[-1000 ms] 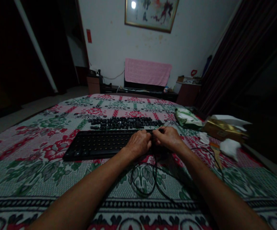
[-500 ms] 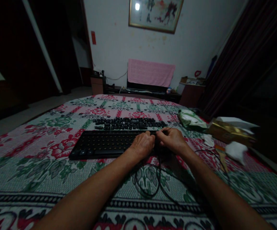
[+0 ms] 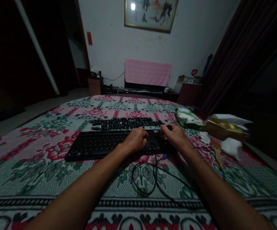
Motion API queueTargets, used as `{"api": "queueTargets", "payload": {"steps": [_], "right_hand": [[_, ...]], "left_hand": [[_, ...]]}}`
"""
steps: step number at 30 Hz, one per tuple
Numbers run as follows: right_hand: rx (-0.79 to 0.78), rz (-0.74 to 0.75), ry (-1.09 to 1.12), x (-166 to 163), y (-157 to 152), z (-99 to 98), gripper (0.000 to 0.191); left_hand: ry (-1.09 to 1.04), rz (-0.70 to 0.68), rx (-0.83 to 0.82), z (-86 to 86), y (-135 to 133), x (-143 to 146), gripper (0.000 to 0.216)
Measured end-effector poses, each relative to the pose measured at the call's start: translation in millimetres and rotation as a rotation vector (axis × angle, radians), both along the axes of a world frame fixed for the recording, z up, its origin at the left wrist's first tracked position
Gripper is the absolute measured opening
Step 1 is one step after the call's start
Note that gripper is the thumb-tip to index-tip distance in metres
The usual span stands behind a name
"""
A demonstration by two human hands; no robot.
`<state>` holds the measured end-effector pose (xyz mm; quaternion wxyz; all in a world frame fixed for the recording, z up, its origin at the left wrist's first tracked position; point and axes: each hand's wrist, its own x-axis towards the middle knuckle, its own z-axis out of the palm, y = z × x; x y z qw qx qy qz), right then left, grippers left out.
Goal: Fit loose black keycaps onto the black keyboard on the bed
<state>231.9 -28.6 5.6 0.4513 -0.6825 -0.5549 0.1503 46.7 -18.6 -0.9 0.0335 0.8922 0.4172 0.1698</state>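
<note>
A black keyboard [image 3: 97,144] lies on the patterned tablecloth, most of its key positions bare of caps. Over its right half, near the back edge, my left hand [image 3: 135,139] rests with curled fingers; whatever they may hold is hidden. My right hand [image 3: 176,135] is at the keyboard's right end, thumb and fingers pinched together, and what is between them cannot be made out. Just behind the keyboard, loose black keycaps [image 3: 122,124] lie in rough rows. A black cable [image 3: 144,193] loops on the cloth between my forearms.
To the right are a green and white tissue pack [image 3: 188,117], a gold box [image 3: 224,129], crumpled white tissues [image 3: 231,147] and a brush [image 3: 217,153]. Further back, a pink towel [image 3: 148,72] hangs over a screen by the wall.
My hands have moved apart: the left has shifted left and the right is now farther from it, showing more of the keyboard between them. The view has turned slightly.
</note>
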Motion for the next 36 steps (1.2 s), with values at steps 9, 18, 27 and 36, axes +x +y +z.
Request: {"api": "queueTargets", "payload": {"steps": [9,18,27,36], "right_hand": [[-0.042,0.031,-0.02,6,2,-5.0,0.03],[-0.029,0.041,-0.097,6,2,-11.7,0.03],[-0.048,0.029,-0.124,4,-2,-6.0,0.029],[-0.02,0.016,-0.085,10,2,-9.3,0.03]], "left_hand": [[0.05,0.209,-0.104,10.5,29,-5,0.033],[0.232,0.256,-0.11,17.3,25,-7,0.027],[0.224,0.262,-0.082,29.5,35,0,0.025],[0.087,0.263,-0.056,10.5,70,41,0.027]]}}
